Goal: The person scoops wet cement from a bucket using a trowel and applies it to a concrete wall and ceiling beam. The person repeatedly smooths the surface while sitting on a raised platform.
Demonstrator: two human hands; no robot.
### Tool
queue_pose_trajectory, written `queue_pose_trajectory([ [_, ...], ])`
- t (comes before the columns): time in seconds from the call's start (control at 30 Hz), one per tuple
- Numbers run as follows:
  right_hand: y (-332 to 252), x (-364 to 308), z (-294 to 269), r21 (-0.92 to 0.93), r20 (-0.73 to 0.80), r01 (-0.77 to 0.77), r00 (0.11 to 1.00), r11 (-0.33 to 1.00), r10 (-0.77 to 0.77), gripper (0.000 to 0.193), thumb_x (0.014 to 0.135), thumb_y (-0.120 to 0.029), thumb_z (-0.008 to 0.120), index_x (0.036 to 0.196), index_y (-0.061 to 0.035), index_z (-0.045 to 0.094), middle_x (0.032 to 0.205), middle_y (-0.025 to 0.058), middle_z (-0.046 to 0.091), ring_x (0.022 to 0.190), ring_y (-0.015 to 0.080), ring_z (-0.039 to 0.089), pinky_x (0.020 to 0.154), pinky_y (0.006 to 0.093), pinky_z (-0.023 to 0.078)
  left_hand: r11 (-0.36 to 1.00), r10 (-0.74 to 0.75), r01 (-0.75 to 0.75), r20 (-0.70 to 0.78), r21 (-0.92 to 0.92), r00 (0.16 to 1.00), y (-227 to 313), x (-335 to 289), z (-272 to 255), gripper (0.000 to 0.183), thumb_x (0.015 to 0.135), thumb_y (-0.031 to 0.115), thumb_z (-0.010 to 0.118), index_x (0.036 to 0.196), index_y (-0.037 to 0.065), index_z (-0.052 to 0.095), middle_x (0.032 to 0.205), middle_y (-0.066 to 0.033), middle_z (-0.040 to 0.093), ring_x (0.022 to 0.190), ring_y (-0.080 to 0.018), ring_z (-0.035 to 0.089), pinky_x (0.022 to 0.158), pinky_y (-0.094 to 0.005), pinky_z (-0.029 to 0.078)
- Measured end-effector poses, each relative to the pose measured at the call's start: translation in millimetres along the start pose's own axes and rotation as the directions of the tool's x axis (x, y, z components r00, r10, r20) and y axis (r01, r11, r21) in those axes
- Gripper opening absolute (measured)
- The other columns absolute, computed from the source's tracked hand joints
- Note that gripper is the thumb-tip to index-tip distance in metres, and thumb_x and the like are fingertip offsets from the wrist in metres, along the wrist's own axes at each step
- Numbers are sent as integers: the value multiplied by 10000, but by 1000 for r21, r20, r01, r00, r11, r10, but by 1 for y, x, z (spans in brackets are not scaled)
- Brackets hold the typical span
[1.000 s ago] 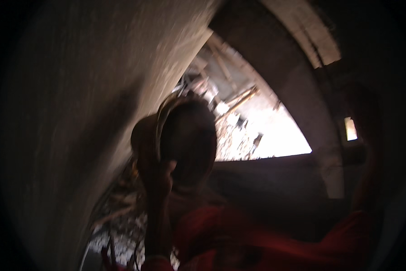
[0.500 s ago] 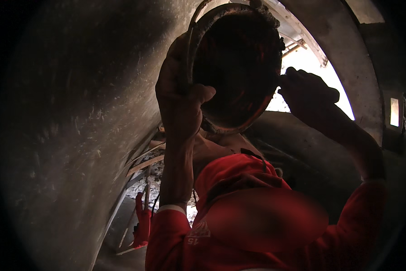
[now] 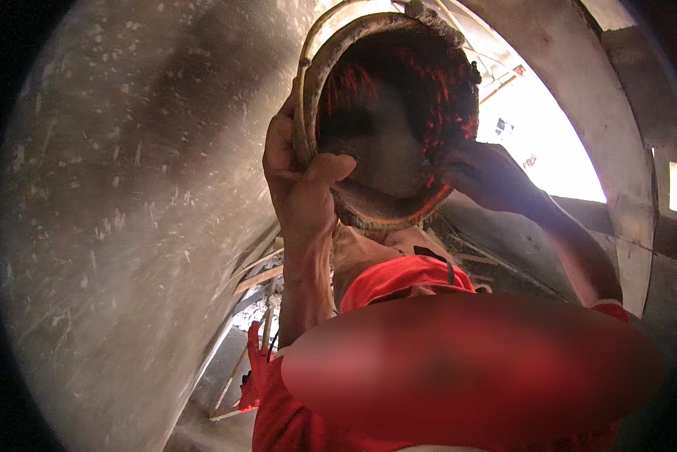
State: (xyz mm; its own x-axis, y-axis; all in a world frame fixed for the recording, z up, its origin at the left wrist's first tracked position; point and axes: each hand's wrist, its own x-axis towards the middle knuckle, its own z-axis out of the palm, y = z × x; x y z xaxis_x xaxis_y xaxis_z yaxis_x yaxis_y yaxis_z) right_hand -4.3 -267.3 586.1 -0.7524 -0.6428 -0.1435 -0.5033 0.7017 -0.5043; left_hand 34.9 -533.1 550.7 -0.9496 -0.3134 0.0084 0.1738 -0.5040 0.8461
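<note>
left hand [image 3: 297, 177] grip: fingers clamped over the left rim of a round, shallow, mortar-crusted metal pan [image 3: 391, 113], thumb pressed against its inner face. right hand [image 3: 489, 177] grip: fingers closed against the pan's lower right rim. the pan is raised overhead between both hands, tilted, its dark interior with red reflections facing the camera. red sleeves [image 3: 398, 282] cover the arms below. a rough grey concrete wall [image 3: 127, 226] curves along the left. wooden scaffold poles [image 3: 255, 275] show below, and a bright opening [image 3: 549, 143] lies beyond the pan.
</note>
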Motion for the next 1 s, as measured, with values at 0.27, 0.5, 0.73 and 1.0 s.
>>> queue_pose_trajectory([
  [0.27,-5,14,-20,-52,5,-295,955,954,296,210,940,-240,681,998,-40,704,901,143,684,832,308,688,756,431,548,993,-28,42,-122,113,992,8,2,-7,796,547,52,707,1328,-7,566,1272,-74,617,1193,-223,595,1087,-386,453],
  [0.5,-25,19,-134,-365,3,-194,978,911,209,193,851,-199,758,905,-30,681,864,111,665,807,281,664,728,406,516,996,-20,38,-204,84,979,9,-2,-15,915,543,44,610,1448,-24,492,1411,-127,548,1342,-272,501,1191,-382,322],
  [0.73,-70,45,-216,-613,-389,-279,921,739,25,138,871,-152,749,924,-36,695,865,96,687,792,231,674,725,366,519,994,-5,25,-181,105,983,-26,-14,-43,1005,512,-21,540,1512,-14,440,1556,-129,454,1465,-244,393,1240,-369,237],
  [1.0,-56,49,-267,-788,-336,-168,924,592,-185,127,900,-133,718,972,-31,693,857,90,694,759,183,664,698,325,517,997,-7,20,-171,73,985,-44,-26,-52,1033,513,-19,529,1538,-18,398,1581,-125,427,1496,-248,351,1255,-369,210],
])
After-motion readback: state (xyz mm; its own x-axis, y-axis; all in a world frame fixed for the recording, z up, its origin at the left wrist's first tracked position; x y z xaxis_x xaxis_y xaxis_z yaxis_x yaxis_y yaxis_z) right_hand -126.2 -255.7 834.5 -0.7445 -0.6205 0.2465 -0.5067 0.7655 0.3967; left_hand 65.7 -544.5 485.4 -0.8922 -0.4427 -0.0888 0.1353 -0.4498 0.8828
